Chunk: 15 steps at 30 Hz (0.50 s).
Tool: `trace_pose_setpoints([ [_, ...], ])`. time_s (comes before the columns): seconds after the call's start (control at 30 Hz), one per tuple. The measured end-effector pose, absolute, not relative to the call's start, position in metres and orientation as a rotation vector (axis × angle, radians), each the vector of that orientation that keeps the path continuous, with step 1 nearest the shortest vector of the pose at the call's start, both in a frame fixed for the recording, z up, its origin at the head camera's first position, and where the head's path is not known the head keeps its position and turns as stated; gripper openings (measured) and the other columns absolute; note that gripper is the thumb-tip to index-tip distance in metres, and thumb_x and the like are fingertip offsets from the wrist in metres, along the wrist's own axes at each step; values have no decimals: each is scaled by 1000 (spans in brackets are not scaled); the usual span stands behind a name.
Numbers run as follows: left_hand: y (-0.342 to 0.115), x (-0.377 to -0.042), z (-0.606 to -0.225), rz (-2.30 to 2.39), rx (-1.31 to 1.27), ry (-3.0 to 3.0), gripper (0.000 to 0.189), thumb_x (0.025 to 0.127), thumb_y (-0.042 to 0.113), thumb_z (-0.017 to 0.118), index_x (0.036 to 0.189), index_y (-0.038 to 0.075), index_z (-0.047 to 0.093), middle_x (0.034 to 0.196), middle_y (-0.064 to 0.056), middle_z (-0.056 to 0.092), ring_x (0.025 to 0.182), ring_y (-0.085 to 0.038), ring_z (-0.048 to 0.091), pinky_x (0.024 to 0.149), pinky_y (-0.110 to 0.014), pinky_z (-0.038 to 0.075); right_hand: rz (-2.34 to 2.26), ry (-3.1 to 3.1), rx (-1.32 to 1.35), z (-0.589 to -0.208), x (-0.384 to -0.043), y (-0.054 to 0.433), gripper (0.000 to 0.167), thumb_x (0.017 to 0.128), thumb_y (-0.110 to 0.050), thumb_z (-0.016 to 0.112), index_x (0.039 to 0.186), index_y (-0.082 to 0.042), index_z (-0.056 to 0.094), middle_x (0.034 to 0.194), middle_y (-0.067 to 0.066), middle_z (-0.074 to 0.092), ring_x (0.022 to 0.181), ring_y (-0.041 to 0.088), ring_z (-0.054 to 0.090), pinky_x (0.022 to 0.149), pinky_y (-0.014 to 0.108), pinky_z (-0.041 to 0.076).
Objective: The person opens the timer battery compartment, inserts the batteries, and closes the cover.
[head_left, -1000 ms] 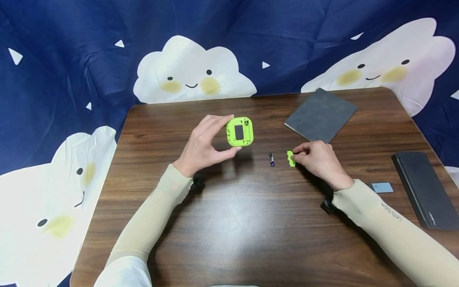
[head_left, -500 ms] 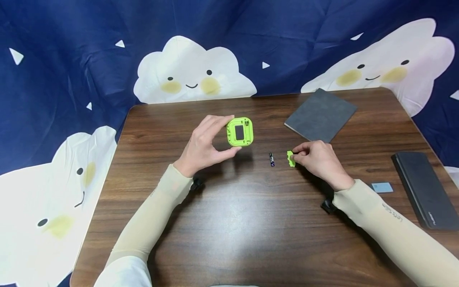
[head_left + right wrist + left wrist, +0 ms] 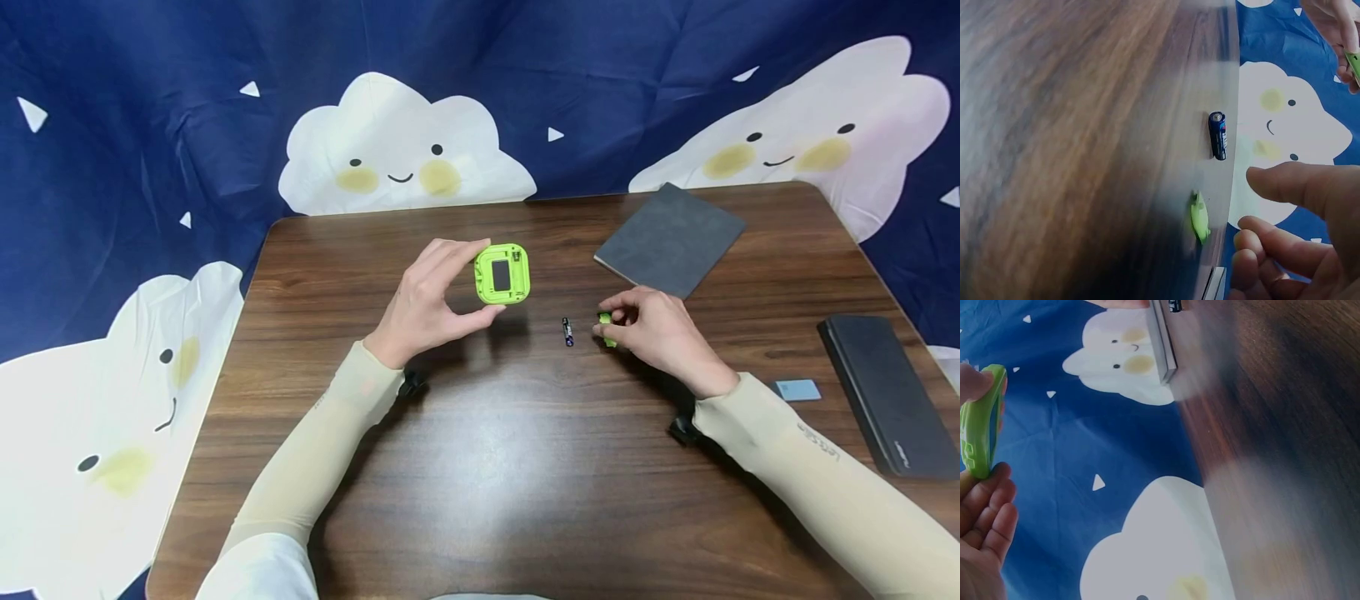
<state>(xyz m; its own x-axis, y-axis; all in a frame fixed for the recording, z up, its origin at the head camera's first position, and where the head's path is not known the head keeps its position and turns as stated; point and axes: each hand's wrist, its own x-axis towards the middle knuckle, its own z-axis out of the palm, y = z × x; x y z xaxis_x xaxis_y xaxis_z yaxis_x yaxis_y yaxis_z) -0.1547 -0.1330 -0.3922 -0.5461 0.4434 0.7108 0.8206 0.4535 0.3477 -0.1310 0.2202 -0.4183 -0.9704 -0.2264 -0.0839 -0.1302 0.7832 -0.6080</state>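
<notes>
So the left hand (image 3: 423,298) had the green case (image 3: 502,274) by its edges, fingers at 12 o'clock and thumb down at 6, lifted off the table (image 3: 480,450). My guess is that grip was to leave the open back facing the wearer, with nothing blocking the slot (image 3: 517,275) on the 3 o'clock side.

The right hand (image 3: 660,327) wasn't gripping anything: thumb and bent fingers well apart, hovering by the green cover (image 3: 1200,217). From the head view they sort of straddled it, but the right wrist view showed a gap, so I'd say no contact. The battery (image 3: 567,332) lay on the wood at about 4 o'clock from the case, with the cover just beside it at 3. Probably parked together there so the right hand could reach either one easily.

Direction-wise: the case was squarish, so no real long axis, but its slot ran 12 to 6. The battery ran nearly the same, maybe 11:30 to 5:30. In the right wrist view one metal end pointed to 12; couldn't tell which pole. The cover's long axis also went roughly 12 to 6 in that view.
</notes>
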Motion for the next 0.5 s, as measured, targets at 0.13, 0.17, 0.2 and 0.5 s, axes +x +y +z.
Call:
trace_pose_setpoints([
  [0.13,-133,-154,-392,-933,-1052,-2179,77,82,26,99,147,-3,67,126,-17,79,115,-31,71,107,-41,60,-965,2819,-372,-420,-131,217,38,100,-30,85,132,-10,80,115,8,73,102,25,65,89,36,47],
  [0.17,-133,-154,-392,-933,-1052,-2179,77,82,26,99,147,-3,67,126,-17,79,115,-31,71,107,-41,60,-973,2820,-401,-421,-131,217,40,99,-29,86,133,-11,79,115,8,72,103,25,65,89,35,47],
  [0.2,-133,-154,-392,-933,-1051,-2179,77,82,26,99,147,-3,67,126,-17,79,115,-31,71,107,-41,60,-984,2821,-433,-422,-131,216,41,98,-29,86,134,-11,79,116,8,72,104,25,64,89,34,46],
  [0.5,-135,-155,-391,-928,-1046,-2181,77,83,25,99,147,-3,67,128,-17,79,117,-32,71,107,-42,60,-969,2781,-629,-428,-136,211,54,93,-29,94,142,-14,76,125,5,69,110,22,63,91,34,49],
])
